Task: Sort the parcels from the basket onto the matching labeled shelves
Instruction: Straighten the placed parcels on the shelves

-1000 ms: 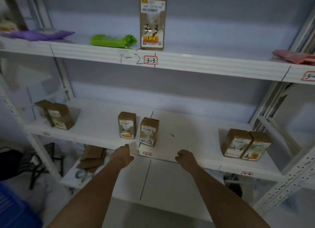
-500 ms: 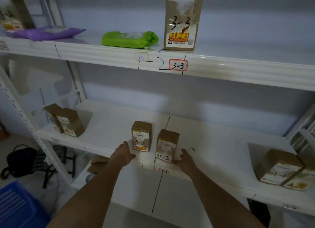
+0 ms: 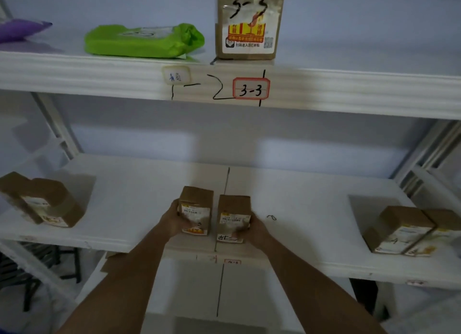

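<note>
Two small cardboard parcels stand side by side at the front of the middle shelf (image 3: 311, 236), the left hand (image 3: 172, 220) gripping the left parcel (image 3: 195, 209), the right hand (image 3: 254, 230) gripping the right parcel (image 3: 233, 217).

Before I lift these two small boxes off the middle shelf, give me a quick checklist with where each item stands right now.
1. Left hand grips the left box: ok, fingers wrap its left side.
2. Right hand grips the right box: ok, fingers wrap its lower right corner.
3. Boxes upright on the middle shelf: ok, both stand side by side near the front edge.
4. Handwritten numbers on both boxes readable: cannot tell, partly covered and blurred.
5. Small red label on the shelf edge below readable: cannot tell, too small.
6. Room around the boxes: ok, the brown boxes at far left and far right stand well apart.
</note>
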A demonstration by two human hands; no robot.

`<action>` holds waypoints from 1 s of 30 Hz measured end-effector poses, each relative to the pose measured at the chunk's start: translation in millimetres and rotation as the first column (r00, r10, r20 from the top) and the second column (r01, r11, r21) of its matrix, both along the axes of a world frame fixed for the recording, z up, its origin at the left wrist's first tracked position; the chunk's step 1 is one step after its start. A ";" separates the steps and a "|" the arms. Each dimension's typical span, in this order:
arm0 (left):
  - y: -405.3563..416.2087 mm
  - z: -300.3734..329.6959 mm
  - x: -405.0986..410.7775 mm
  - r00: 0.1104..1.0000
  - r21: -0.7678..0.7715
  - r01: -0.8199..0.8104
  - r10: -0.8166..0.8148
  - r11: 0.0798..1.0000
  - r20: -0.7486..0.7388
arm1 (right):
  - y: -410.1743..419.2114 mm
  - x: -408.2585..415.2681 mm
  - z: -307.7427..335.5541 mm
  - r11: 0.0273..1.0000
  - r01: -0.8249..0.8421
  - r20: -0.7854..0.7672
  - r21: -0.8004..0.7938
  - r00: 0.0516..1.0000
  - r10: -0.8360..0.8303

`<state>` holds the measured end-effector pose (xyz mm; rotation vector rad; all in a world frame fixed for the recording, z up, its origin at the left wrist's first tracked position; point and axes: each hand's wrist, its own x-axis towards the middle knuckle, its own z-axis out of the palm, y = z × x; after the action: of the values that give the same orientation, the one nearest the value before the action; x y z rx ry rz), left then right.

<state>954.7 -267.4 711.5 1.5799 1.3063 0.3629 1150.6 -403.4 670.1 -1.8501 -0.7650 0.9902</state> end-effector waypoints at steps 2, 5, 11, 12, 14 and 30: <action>-6.4 0.9 3.3 0.997 0.000 0.077 -0.077 0.997 -0.007 | -5.3 -8.3 11.6 1.000 0.016 0.015 -0.012 1.000 -0.015; -12.9 -2.7 1.7 0.993 0.057 0.112 -0.114 0.992 0.038 | -13.2 -18.5 23.8 0.998 0.067 -0.006 -0.011 0.998 -0.067; -8.6 -5.1 -3.0 0.972 0.113 0.235 -0.233 0.965 -0.039 | -20.6 -25.2 32.3 0.992 0.116 0.007 -0.052 0.993 -0.115; -10.2 -4.4 -2.8 0.968 0.121 0.252 -0.246 0.960 -0.056 | -20.8 -27.0 33.4 0.990 0.123 0.014 -0.065 0.992 -0.122; -14.4 -2.7 -2.6 0.962 0.134 0.270 -0.262 0.953 -0.075 | -21.7 -28.3 33.8 0.986 0.156 -0.004 -0.065 0.988 -0.156; -27.7 -4.3 20.2 0.964 0.179 0.262 -0.249 0.948 -0.090 | -24.9 -0.6 17.6 0.976 0.205 0.122 -0.079 0.973 -0.195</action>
<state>974.9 -295.1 707.2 1.9122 1.1234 0.2801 1150.0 -428.3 687.7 -2.0321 -0.5936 0.8075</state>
